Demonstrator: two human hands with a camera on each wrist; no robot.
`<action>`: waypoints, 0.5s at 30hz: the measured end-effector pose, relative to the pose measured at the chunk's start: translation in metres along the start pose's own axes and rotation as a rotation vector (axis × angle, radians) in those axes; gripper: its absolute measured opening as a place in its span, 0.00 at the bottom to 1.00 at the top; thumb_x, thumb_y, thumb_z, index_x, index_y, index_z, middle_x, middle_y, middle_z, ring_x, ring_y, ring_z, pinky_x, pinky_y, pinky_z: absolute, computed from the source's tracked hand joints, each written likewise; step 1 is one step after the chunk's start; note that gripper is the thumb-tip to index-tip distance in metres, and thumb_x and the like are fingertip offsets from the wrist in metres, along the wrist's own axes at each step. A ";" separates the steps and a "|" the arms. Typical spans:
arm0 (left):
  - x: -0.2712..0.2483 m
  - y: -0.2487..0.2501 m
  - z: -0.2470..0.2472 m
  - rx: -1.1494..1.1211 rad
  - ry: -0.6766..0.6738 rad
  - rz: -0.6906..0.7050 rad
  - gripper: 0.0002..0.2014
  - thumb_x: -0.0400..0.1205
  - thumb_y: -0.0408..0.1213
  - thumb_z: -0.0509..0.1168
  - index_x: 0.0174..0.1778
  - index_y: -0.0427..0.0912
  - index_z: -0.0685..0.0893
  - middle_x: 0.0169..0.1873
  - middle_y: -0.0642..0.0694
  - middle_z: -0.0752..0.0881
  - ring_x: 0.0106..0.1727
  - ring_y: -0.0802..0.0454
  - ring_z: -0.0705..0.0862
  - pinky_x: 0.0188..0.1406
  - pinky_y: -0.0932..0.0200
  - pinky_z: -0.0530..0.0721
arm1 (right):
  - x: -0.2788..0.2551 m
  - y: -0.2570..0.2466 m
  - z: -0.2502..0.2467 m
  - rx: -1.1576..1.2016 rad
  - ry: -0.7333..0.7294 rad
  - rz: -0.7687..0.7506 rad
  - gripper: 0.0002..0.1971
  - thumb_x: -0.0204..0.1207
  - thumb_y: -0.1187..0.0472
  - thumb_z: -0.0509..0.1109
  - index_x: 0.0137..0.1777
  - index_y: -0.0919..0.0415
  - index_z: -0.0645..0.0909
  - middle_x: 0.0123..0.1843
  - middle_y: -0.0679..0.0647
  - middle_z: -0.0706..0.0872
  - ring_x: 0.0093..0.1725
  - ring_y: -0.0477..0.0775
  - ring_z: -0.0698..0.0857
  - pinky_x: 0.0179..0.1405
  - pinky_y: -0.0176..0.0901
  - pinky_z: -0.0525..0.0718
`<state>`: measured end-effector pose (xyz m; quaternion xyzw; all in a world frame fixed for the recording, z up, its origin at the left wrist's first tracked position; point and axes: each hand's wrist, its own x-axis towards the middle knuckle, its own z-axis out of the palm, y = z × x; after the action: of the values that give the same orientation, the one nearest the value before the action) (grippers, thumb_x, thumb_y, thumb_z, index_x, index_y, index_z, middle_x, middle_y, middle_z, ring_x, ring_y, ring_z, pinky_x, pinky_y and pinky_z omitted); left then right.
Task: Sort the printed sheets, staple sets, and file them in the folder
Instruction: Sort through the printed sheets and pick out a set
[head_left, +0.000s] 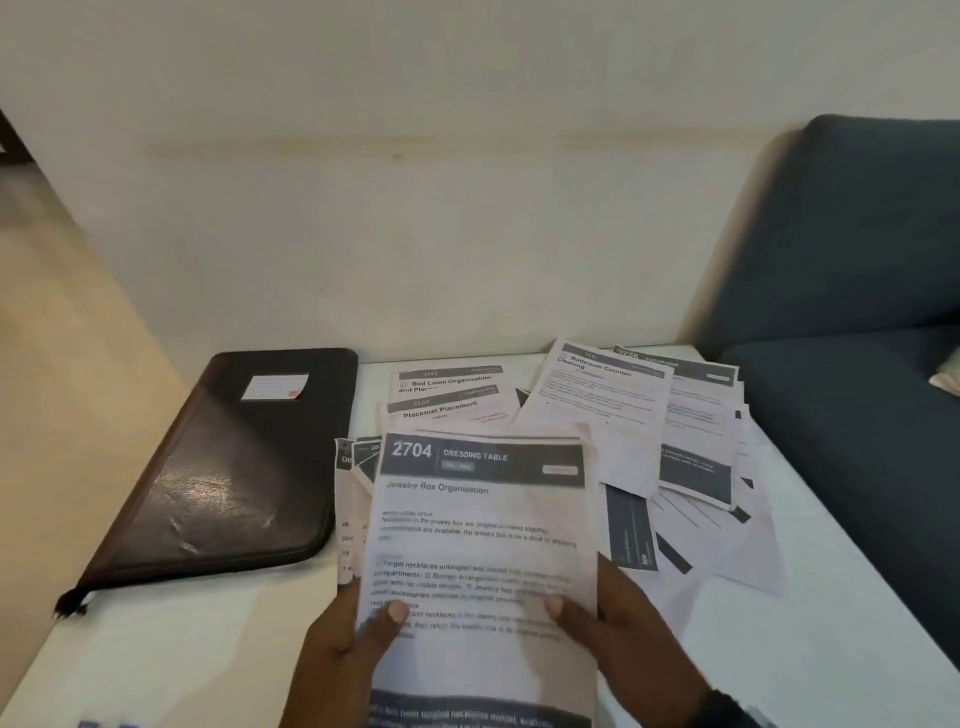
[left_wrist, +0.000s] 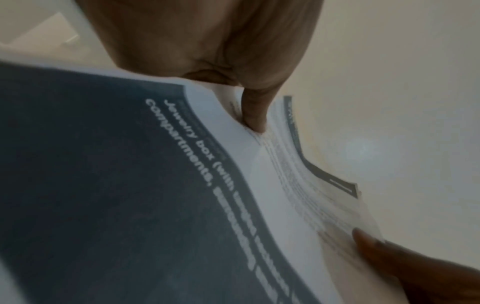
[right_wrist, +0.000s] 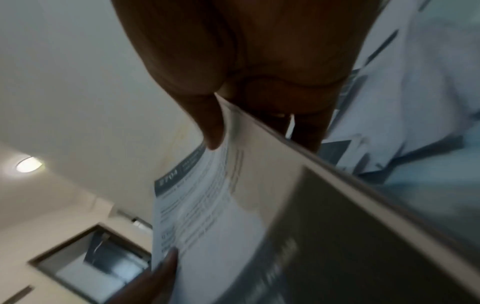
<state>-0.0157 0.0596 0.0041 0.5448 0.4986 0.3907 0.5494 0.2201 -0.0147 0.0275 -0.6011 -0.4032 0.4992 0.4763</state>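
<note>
Both hands, left (head_left: 347, 636) and right (head_left: 621, 618), pinching the white printed "2704 Dressing Table" sheet (head_left: 480, 545) by its side edges, thumbs on top; black zipped folder (head_left: 234, 467) lying left of the hands; more loose printed sheets (head_left: 675, 441) spread on the white surface (head_left: 810, 649) beyond.

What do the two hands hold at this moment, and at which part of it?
Both hold the sheet headed 2704 Dressing Table by its lower half: the left hand pinches the left edge, the right hand the right edge, thumbs on the printed face.

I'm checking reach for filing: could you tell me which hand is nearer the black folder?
Left. The left hand grips the held sheets' folder-side edge; the right hand grips their far edge, away from the folder.
</note>
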 end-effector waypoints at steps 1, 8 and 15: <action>0.000 0.003 0.001 -0.014 0.046 0.055 0.13 0.80 0.30 0.67 0.53 0.54 0.86 0.47 0.57 0.91 0.50 0.60 0.89 0.43 0.69 0.82 | -0.002 -0.003 0.006 -0.067 0.031 -0.073 0.18 0.80 0.61 0.69 0.69 0.47 0.79 0.64 0.45 0.88 0.65 0.49 0.85 0.68 0.58 0.80; -0.016 0.041 0.006 -0.107 0.225 0.261 0.19 0.75 0.21 0.68 0.51 0.51 0.84 0.41 0.67 0.90 0.43 0.73 0.86 0.40 0.80 0.81 | -0.007 -0.030 0.019 -0.011 0.176 -0.326 0.12 0.79 0.61 0.71 0.60 0.49 0.83 0.55 0.43 0.91 0.56 0.47 0.89 0.55 0.47 0.88; -0.013 0.044 -0.008 -0.216 0.118 0.118 0.23 0.52 0.50 0.86 0.42 0.61 0.89 0.39 0.63 0.91 0.44 0.58 0.89 0.45 0.54 0.82 | -0.009 -0.015 0.004 0.053 0.006 -0.292 0.22 0.68 0.65 0.78 0.59 0.42 0.86 0.57 0.55 0.91 0.59 0.59 0.89 0.57 0.57 0.87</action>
<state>-0.0212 0.0533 0.0503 0.4868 0.4524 0.5052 0.5507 0.2140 -0.0196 0.0435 -0.5246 -0.4716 0.4334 0.5608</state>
